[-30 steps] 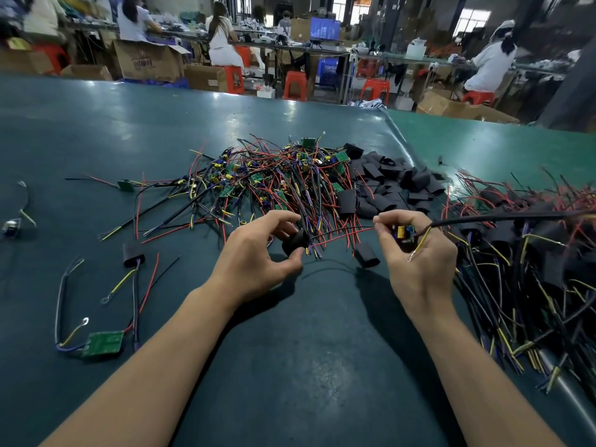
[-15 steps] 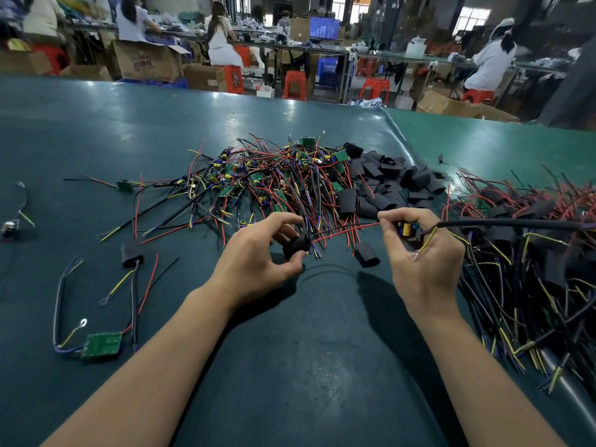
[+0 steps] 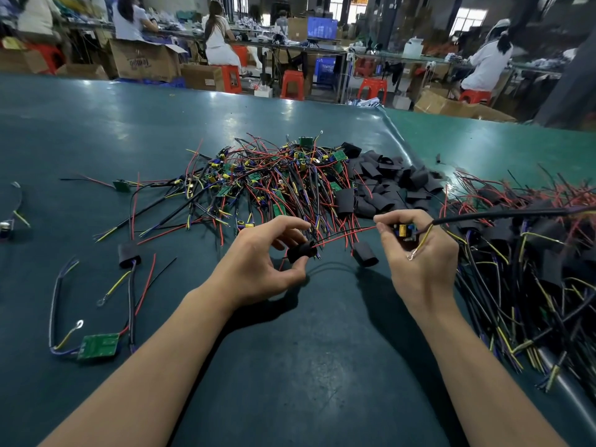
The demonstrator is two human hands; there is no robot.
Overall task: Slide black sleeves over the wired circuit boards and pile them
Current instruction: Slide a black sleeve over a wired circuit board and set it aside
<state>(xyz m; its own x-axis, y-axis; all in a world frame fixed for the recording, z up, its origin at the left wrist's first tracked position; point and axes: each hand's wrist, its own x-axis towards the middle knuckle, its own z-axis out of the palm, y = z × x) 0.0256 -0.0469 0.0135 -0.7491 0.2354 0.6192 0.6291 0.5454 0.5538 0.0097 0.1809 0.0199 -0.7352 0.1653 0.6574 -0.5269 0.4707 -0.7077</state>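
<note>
My left hand (image 3: 258, 266) pinches a black sleeve (image 3: 301, 251) between thumb and fingers, just above the table. My right hand (image 3: 419, 253) grips a small wired circuit board (image 3: 403, 230) with a yellow part on it. Red and black wires (image 3: 342, 235) run from the board into the sleeve's mouth. A thick black cable (image 3: 500, 214) trails right from the board. Beyond my hands lies a tangle of bare wired boards (image 3: 274, 185), with a heap of loose black sleeves (image 3: 387, 185) beside it. Sleeved boards are piled at the right (image 3: 532, 253).
A loose sleeve (image 3: 364, 254) lies between my hands. On the left of the green table (image 3: 290, 366) lie a bare green board with wires (image 3: 96, 346) and a sleeved one (image 3: 129, 254). People sit at benches far behind, among cardboard boxes and red stools.
My right hand has drawn slightly right and up, pulling the red and black wires further through the sleeve. My left hand holds the sleeve in about the same place.
</note>
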